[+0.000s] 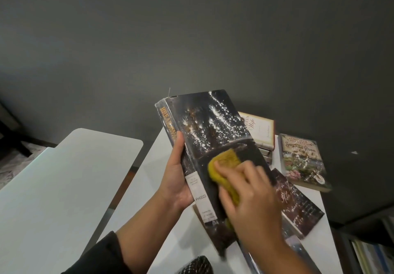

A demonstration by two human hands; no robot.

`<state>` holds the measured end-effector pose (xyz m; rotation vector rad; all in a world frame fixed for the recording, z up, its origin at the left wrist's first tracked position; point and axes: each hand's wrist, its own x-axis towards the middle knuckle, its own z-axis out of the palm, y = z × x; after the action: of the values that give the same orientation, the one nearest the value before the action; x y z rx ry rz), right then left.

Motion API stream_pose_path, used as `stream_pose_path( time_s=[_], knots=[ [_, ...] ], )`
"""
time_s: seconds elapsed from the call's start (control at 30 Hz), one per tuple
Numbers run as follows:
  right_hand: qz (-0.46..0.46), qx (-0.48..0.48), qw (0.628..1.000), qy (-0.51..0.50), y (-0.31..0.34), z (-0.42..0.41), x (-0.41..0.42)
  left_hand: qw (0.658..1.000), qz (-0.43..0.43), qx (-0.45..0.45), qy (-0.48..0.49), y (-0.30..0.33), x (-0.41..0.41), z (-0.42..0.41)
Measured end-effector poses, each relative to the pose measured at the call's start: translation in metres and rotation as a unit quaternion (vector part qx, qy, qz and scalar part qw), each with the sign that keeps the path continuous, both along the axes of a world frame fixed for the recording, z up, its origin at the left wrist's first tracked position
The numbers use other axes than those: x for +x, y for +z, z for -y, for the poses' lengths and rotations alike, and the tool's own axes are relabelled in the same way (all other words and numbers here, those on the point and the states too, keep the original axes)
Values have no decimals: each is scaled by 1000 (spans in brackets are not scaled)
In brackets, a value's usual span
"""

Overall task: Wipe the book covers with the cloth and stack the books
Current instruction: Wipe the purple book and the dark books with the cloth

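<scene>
The wiping step was in hand. The left hand (177,179) gripped the spine of a dark hardcover book (215,152), holding it tilted above the white counter (149,188). The right hand (253,201) pressed a yellow cloth (226,167) against the lower half of that cover, fingers curled over the cloth. Behind the held book lay a floral paperback (302,162), a cream-covered book (260,130) atop a small pile, and a dark book (298,205) just beneath it. Next, I judged, the cloth needed to sweep the glossy upper cover, then the book should go onto the pile.
</scene>
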<state>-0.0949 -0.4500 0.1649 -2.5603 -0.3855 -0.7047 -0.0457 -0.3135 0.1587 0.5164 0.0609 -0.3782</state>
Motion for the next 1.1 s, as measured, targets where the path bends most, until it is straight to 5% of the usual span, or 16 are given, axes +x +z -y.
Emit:
stream_pose_path(
  time_s=[0.1, 0.4, 0.67, 0.93, 1.1],
  knots=[
    [-4, 20, 999, 26, -3, -2, -3, 1000, -4, 11, -22, -2, -3, 3],
    [-58, 90, 979, -176, -10, 51, 50, 999, -23, 29, 0, -9, -6, 6],
    [7, 5, 1000, 28, -7, -6, -6, 999, -31, 0, -21, -11, -4, 10],
    [-57, 91, 983, -150, -16, 49, 51, 999, -29, 18, -5, -12, -7, 6],
    [-9, 36, 996, -78, -13, 12, 17, 999, -42, 18, -1, -14, -4, 6]
  ],
)
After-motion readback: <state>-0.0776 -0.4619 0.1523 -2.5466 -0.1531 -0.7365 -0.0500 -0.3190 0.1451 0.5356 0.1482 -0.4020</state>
